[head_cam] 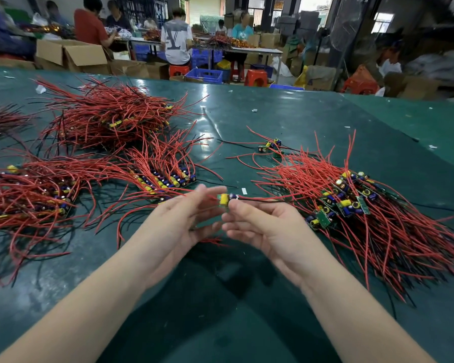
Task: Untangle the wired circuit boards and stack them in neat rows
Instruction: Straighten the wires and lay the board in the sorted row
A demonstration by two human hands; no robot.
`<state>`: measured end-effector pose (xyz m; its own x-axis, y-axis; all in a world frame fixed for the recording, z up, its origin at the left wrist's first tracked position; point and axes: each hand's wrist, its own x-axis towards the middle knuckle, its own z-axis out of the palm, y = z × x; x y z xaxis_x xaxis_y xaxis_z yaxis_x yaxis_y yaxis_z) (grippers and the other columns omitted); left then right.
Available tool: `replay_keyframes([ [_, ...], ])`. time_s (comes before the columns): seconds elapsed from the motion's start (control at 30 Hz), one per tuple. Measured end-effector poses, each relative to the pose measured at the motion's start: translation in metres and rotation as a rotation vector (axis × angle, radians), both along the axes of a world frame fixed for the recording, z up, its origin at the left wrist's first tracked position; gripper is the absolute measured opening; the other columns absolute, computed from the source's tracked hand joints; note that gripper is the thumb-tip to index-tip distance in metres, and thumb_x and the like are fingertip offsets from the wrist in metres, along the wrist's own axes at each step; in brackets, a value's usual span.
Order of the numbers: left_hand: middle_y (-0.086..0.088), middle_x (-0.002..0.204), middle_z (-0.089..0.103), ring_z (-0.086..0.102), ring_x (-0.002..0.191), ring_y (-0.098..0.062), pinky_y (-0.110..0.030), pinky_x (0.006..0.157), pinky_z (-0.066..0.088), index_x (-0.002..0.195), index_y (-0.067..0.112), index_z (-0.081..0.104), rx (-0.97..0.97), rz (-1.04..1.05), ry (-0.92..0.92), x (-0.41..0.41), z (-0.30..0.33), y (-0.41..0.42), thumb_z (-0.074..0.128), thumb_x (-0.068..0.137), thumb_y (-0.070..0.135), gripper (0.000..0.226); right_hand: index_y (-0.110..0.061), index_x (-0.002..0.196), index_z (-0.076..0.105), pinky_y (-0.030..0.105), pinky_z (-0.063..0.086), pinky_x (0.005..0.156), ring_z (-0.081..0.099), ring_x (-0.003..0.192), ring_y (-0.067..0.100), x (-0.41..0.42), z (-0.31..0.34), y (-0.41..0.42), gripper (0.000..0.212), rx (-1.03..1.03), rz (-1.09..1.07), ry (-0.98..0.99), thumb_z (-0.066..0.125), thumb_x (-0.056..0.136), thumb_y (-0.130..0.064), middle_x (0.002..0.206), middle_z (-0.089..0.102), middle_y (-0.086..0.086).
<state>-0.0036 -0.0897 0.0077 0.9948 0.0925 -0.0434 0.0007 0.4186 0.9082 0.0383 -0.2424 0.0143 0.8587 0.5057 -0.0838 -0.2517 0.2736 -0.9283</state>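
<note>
Item 1, the circuit board (224,199) in work: I see it held above the table (286,119), between my two hands, near the middle of the view. It carries a yellow component and trails a red wire out to the right.

Item 2, right hand (262,226): palm up, thumb and forefinger pinching the board at its right end; remaining fingers loosely curled below it.

Item 3, left hand (178,218): palm turned inward, fingers fairly straight and blurred, fingertips at the board's left side. I cannot tell whether they grip it or only touch it.

Item 4, sorted row (165,179): boards lined side by side just left of my hands, red wires fanning away toward the far side.

Item 5, second sorted group (37,197): boards at the left edge of the table, wires spread around them.

Item 6, loose pile at right (351,197): green boards with blue and yellow parts, wires running toward the near right corner.

Item 7, large tangled heap (110,119): far left of centre, mostly red wire.

Item 8, small stray cluster (270,145): a few boards beyond the right pile.

Item 9, background: seated people and cardboard boxes (71,55), blue crates (205,74).
</note>
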Motion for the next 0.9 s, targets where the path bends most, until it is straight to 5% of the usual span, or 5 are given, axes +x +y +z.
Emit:
replay_keyframes([
  [0.2, -0.003, 0.100, 0.074, 0.070, 0.085, -0.011, -0.022, 0.066, 0.057, 0.106, 0.018, 0.068, -0.148, 0.182, -0.013, 0.004, 0.007, 0.014, 0.040, 0.100, 0.032, 0.032, -0.010, 0.068, 0.078, 0.020, 0.055, 0.055, 0.070, 0.060, 0.018, 0.010, 0.010, -0.011, 0.015, 0.022, -0.162, -0.012, 0.073, 0.063, -0.022, 0.070, 0.072, 0.012],
  [0.33, -0.004, 0.102, 0.074, 0.071, 0.083, -0.011, -0.021, 0.066, 0.057, 0.108, 0.014, 0.067, -0.187, 0.208, 0.019, 0.004, 0.009, 0.020, 0.040, 0.101, 0.031, 0.033, -0.008, 0.083, 0.072, 0.020, 0.054, 0.055, 0.069, 0.059, 0.014, 0.017, 0.017, -0.023, 0.012, 0.130, -0.438, -0.013, 0.072, 0.077, -0.019, 0.070, 0.072, 0.007],
  [0.53, 0.000, 0.076, 0.072, 0.066, 0.062, -0.007, -0.015, 0.058, 0.054, 0.091, 0.009, 0.069, -0.018, 0.382, 0.048, 0.004, 0.011, 0.029, 0.046, 0.097, 0.013, 0.024, -0.013, 0.096, 0.063, 0.017, 0.052, 0.051, 0.070, 0.060, 0.011, 0.031, 0.024, -0.049, 0.014, 0.323, -0.757, 0.143, 0.066, 0.090, -0.026, 0.070, 0.073, 0.000],
  [0.77, 0.003, 0.079, 0.070, 0.062, 0.064, -0.002, -0.014, 0.056, 0.048, 0.090, 0.013, 0.069, 0.446, 0.534, -0.046, 0.003, 0.011, 0.038, 0.039, 0.094, -0.003, 0.034, -0.006, 0.105, 0.057, 0.014, 0.051, 0.051, 0.071, 0.063, 0.010, 0.035, 0.020, -0.051, 0.010, 0.373, -0.735, 0.229, 0.056, 0.095, -0.009, 0.084, 0.074, 0.004],
  [0.9, 0.010, 0.085, 0.068, 0.061, 0.075, 0.000, -0.021, 0.071, 0.046, 0.090, 0.021, 0.070, 0.991, 0.625, -0.069, 0.001, 0.006, 0.044, 0.047, 0.086, -0.003, 0.033, -0.007, 0.106, 0.058, 0.015, 0.051, 0.052, 0.071, 0.062, 0.010, 0.035, 0.019, -0.052, 0.011, 0.366, -0.725, 0.228, 0.052, 0.096, -0.007, 0.083, 0.074, 0.003],
])
